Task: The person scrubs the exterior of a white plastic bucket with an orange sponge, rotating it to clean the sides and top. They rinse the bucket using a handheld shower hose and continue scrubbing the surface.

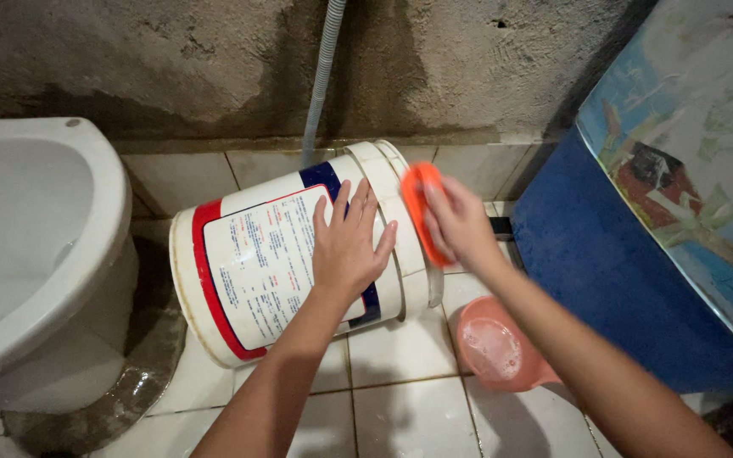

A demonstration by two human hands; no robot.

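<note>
Head view looks down at a white bucket (290,254) lying on its side on the tiled floor (400,399), its open end turned to the right and its base toward the toilet (36,246).

Left hand (349,246) lies flat on the bucket's upper wall, fingers spread wide and pointing up toward the rim, palm pressed to the label; it grips nothing. Its forearm runs down and left to the bottom edge of the frame.

Right hand (460,225) is closed around an orange brush (422,208), fingers curled over its back, and holds it against the bucket's rim. The wrist is bent slightly inward, and the forearm stretches down to the right corner.

Below the right forearm a pink dipper (494,348) sits on the floor, just beside the bucket's mouth. A blue drum (604,263) stands at the right, near the right hand. A grey hose (320,76) runs down the rough wall behind the bucket.
</note>
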